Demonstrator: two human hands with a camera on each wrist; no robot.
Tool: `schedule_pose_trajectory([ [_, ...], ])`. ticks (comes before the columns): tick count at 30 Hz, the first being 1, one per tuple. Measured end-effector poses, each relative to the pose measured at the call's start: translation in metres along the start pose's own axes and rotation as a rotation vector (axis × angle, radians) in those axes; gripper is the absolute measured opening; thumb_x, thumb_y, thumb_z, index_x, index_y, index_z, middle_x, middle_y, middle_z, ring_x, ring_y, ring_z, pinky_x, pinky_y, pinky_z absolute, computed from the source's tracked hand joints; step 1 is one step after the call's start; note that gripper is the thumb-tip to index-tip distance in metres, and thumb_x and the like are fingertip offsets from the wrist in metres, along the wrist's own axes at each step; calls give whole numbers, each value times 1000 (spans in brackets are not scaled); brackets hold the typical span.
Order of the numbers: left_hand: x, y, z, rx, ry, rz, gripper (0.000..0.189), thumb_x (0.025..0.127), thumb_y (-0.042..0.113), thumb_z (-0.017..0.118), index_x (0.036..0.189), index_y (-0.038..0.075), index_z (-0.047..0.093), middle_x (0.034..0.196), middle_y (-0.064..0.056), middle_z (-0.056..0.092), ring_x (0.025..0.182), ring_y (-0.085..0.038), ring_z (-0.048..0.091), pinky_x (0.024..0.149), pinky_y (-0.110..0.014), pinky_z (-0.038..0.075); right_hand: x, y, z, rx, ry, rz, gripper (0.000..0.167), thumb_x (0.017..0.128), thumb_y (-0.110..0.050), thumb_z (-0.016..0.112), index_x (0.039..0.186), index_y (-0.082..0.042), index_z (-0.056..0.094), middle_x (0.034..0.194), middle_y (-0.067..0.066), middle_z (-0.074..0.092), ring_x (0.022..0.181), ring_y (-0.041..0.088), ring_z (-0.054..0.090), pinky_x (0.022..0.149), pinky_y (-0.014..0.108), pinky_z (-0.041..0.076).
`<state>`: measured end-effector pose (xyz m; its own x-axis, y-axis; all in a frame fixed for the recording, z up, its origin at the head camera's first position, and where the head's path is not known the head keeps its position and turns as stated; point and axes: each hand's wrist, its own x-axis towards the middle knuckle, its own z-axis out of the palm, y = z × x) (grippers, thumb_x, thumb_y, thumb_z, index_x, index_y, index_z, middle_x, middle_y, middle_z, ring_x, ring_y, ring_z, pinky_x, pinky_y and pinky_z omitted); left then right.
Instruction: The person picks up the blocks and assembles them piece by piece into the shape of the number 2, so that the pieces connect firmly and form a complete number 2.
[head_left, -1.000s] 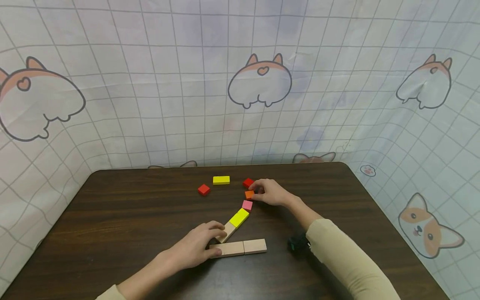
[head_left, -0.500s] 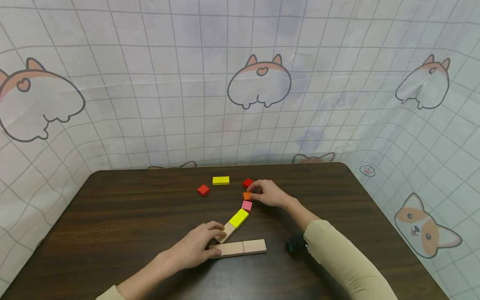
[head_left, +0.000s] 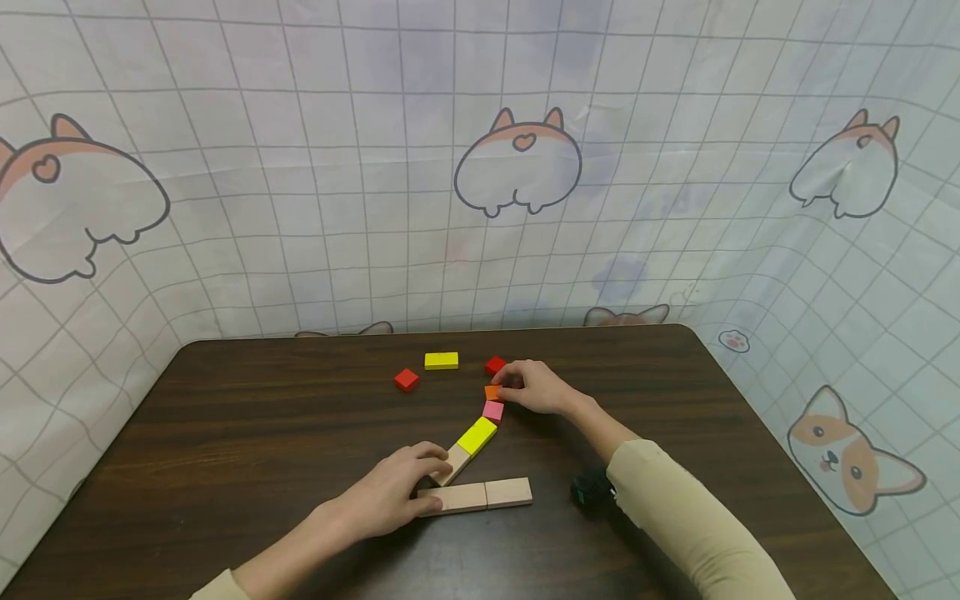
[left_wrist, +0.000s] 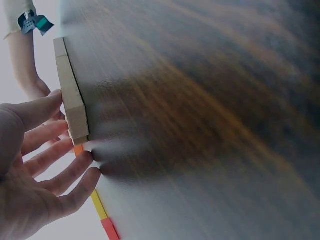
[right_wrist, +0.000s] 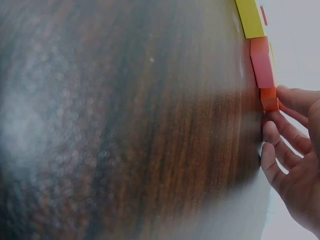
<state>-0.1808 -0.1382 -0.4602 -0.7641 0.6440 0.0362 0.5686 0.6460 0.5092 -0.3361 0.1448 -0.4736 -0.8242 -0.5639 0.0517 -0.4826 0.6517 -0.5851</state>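
In the head view, my right hand (head_left: 536, 387) pinches a small orange block (head_left: 492, 392) between thumb and fingers. It lies against a pink block (head_left: 492, 411), which meets a yellow block (head_left: 477, 435) and then a plain wooden block (head_left: 454, 463) in a bent line. Over the near end of that line lies my left hand (head_left: 393, 492), fingers spread and loosely bent. Its fingertips touch the slanted wooden block, while the thumb rests on the left of two plain wooden blocks (head_left: 508, 492) set end to end. The right wrist view shows the thumb at the orange block (right_wrist: 269, 100).
A red block (head_left: 495, 365) lies just beyond the right fingertips. Farther left are another red block (head_left: 407, 380) and a yellow block (head_left: 441, 361). A dark device (head_left: 588, 490) shows at the right sleeve. Behind the brown table (head_left: 247, 417) hangs a patterned cloth (head_left: 337, 167).
My right hand has shifted the orange block slightly left and nearer, up to the pink block. The left hand stays where it was.
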Motion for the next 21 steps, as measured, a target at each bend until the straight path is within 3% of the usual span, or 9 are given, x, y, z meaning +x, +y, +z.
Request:
schedule_pose_trajectory([
  [21, 0, 2, -1, -7, -1, -1, 39, 92, 24, 80, 125, 6, 70, 133, -8, 59, 113, -27, 59, 97, -50, 50, -1, 4, -2, 23, 0, 1, 21, 99, -18, 71, 118, -9, 73, 108, 2, 68, 82, 17, 55, 76, 31, 49],
])
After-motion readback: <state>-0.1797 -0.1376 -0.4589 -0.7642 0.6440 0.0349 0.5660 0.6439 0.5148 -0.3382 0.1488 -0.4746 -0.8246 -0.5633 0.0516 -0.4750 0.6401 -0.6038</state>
